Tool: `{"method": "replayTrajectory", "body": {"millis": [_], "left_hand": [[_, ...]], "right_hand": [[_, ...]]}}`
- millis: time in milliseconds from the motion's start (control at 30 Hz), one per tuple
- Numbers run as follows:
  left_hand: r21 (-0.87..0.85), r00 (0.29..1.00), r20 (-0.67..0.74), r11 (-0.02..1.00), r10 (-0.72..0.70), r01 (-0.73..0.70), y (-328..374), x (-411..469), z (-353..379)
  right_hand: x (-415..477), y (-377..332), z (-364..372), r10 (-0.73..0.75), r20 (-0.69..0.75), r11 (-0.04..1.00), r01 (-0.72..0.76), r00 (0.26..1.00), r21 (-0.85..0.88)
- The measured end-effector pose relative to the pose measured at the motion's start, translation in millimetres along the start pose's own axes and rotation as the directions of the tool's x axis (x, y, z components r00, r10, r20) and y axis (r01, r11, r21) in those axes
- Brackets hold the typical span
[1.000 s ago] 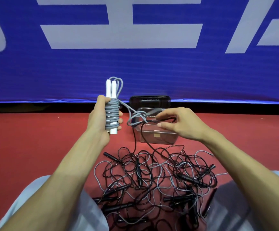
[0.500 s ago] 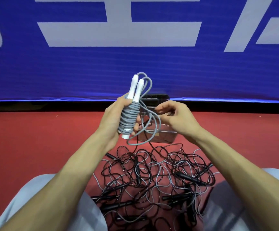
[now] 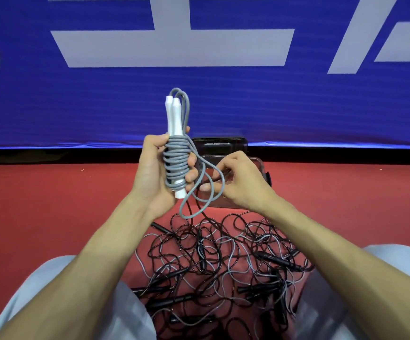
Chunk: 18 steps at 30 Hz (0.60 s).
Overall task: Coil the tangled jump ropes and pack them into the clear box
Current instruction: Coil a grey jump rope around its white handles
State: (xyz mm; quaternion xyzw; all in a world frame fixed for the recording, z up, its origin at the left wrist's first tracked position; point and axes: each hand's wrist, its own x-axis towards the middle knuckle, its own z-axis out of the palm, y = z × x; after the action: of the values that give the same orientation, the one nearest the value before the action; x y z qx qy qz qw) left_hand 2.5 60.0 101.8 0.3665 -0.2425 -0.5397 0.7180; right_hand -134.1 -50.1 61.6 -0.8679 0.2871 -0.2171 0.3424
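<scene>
You've tipped the grey rope (image 3: 176, 165) back upright; your left hand (image 3: 153, 175) grips its wound handles, and your right hand (image 3: 239, 184) pinches the loose tail (image 3: 223, 187) just right, before the clear box (image 3: 260, 168).

Wound in tight turns round its 2 white handles (image 3: 173, 114), grey jump rope (image 3: 177, 165), held upright in the left hand (image 3: 150, 175), handles side by side. Trails 1 loose loop (image 3: 215, 190) of grey cord down and to the right, pinched by the right hand (image 3: 244, 186). Below, tangled pile (image 3: 223, 261) of black and grey ropes with black handles, sprawled over the red floor (image 3: 52, 212). Just beyond the pile, clear box (image 3: 262, 168), largely hidden behind the right hand.
</scene>
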Motion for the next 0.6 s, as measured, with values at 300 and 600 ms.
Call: {"method": "replayTrajectory", "body": {"millis": [300, 600], "left_hand": [[-0.017, 0.998, 0.044, 0.999, -0.050, 0.051, -6, -4, 7], [0.286, 0.937, -0.348, 0.948, -0.031, 0.137, 1, 5, -10]], "right_hand": [[-8, -2, 3, -0.093, -0.156, 0.972, 0.056, 0.983, -0.226], [0, 4, -9, -0.157, -0.297, 0.958, 0.073, 0.942, -0.276]]}}
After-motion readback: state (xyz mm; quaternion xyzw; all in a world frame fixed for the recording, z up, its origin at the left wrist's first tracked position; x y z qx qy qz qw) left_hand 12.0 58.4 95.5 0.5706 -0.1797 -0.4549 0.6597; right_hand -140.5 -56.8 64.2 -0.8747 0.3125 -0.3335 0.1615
